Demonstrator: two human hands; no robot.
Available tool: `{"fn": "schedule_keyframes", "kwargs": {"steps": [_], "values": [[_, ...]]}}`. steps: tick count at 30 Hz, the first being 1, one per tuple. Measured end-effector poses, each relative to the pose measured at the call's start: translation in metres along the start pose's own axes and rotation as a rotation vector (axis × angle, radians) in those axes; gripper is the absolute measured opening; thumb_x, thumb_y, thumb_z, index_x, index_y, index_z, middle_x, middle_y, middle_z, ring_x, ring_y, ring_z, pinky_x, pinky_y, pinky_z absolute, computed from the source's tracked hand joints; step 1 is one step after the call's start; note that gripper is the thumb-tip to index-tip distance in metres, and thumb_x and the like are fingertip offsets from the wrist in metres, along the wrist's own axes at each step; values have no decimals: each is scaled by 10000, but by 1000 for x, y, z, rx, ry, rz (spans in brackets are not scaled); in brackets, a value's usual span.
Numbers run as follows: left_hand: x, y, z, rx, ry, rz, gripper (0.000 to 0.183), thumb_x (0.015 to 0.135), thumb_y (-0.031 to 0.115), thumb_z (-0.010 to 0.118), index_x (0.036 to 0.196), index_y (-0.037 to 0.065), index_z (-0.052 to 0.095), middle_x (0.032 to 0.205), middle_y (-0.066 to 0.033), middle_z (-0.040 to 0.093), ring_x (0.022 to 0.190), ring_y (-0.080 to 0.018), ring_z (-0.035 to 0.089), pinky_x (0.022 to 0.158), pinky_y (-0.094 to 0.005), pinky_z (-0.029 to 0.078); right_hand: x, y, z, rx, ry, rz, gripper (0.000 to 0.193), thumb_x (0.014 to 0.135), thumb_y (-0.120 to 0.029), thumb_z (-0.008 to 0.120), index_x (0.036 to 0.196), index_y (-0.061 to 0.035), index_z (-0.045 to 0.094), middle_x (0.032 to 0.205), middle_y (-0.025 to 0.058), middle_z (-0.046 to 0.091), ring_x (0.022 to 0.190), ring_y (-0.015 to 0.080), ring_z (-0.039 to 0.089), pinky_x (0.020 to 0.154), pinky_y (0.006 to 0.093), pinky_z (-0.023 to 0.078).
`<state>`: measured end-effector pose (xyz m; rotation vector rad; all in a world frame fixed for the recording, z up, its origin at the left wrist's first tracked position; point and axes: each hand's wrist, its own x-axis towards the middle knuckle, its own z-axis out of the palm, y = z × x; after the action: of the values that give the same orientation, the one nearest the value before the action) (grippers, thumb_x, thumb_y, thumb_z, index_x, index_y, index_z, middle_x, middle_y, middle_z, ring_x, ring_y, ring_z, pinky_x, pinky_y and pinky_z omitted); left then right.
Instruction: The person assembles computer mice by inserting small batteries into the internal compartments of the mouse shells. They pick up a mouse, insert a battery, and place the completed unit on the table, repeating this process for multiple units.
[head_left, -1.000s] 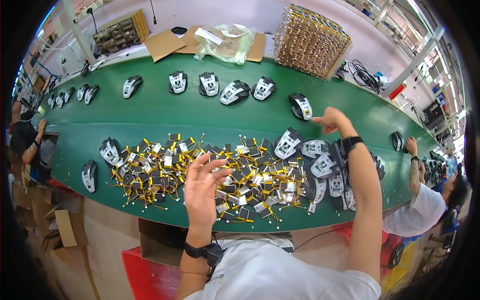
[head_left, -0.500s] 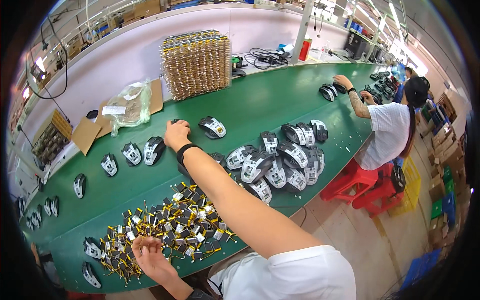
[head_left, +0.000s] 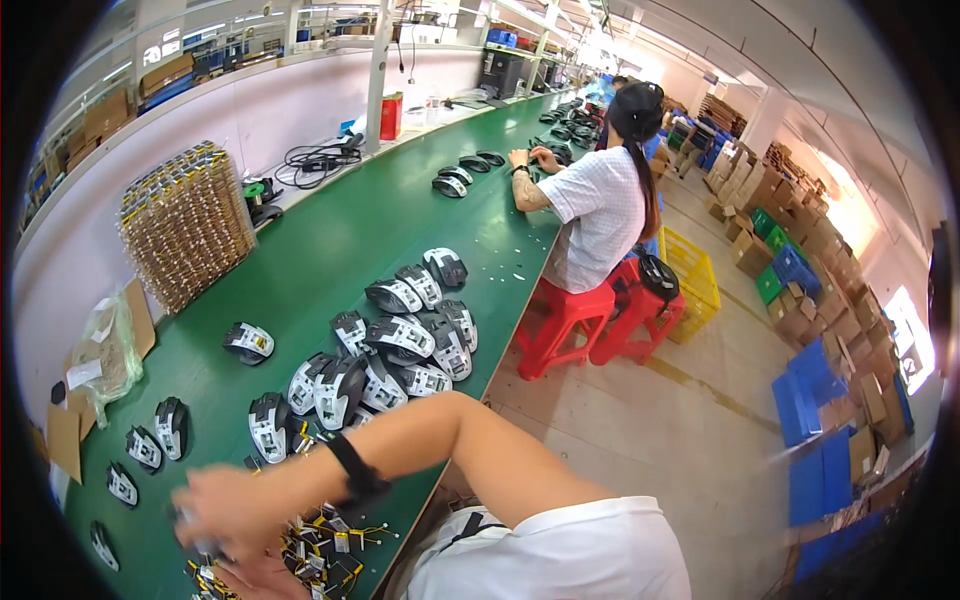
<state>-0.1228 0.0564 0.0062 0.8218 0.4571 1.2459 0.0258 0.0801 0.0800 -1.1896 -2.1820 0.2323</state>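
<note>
My right hand [head_left: 225, 510], smeared by motion, is closed around a dark computer mouse [head_left: 203, 546], of which only a small part shows. Just below it, at the bottom of the picture, lies my left hand [head_left: 262, 578]; blur and the right hand hide its fingers. Both are over a heap of small battery packs [head_left: 335, 545] with yellow tape and thin wires. Beyond my right forearm sits a pile of grey-and-black mouse shells [head_left: 385, 345] with openings in their tops. A single mouse shell [head_left: 248, 342] stands apart, and several more, such as this one [head_left: 171, 428], line the left side.
The green bench [head_left: 330, 235] runs far ahead. A tall stack of packed battery trays [head_left: 187, 228], a plastic bag [head_left: 108, 355] on cardboard and coiled black cable [head_left: 315, 163] lie along its back. A co-worker [head_left: 600, 205] sits farther along near red stools [head_left: 565, 325]; cartons fill the right.
My view has swung right. My right hand has left the far row with a mouse and come back toward me, now above my left hand over the battery packs.
</note>
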Motion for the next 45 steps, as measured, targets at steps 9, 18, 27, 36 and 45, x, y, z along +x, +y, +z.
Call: {"fn": "schedule_keyframes", "kwargs": {"steps": [9, 18, 27, 36, 45], "values": [[-28, 22, -16, -248, -62, -93, 827, 889, 458, 640, 1505, 38, 283, 1329, -259, 522, 1075, -416, 626, 653, -448, 631, -158, -5, -55, 131, 440, 478, 371, 821, -88, 698, 1183, -39, 636, 1161, 160, 653, 1064, 314, 643, 931, 390, 509], [-38, 25, -8, -89, 33, -89, 835, 873, 521, 568, 1475, 1, 314, 1196, -271, 600, 957, -401, 686, 611, -436, 648, -168, 0, -40, -92, 286, 588, 206, 809, -19, 703, 1010, -65, 708, 875, 55, 682, 667, 170, 652, 589, 297, 503], [-24, 16, 13, -120, -15, -147, 835, 847, 513, 610, 1466, 18, 345, 1207, -263, 594, 982, -409, 680, 640, -450, 642, -139, 46, -21, -60, 149, 332, 103, 824, -68, 700, 927, -66, 698, 903, 80, 674, 759, 277, 677, 654, 359, 550], [-5, 19, 19, -144, -28, -226, 825, 818, 450, 685, 1458, 73, 327, 1187, -235, 601, 983, -401, 679, 702, -453, 635, -111, 31, -24, 720, 342, 684, 218, 929, -43, 635, 1129, 9, 705, 972, 56, 685, 863, 84, 606, 742, 216, 459], [10, 18, 21, -226, -71, -229, 713, 895, 284, 612, 1484, 33, 298, 1267, -256, 570, 1079, -366, 653, 806, -445, 609, -94, 6, -10, 986, 284, 697, 220, 979, -60, 579, 1128, 63, 686, 848, 54, 674, 691, 78, 616, 638, 209, 484]]}}
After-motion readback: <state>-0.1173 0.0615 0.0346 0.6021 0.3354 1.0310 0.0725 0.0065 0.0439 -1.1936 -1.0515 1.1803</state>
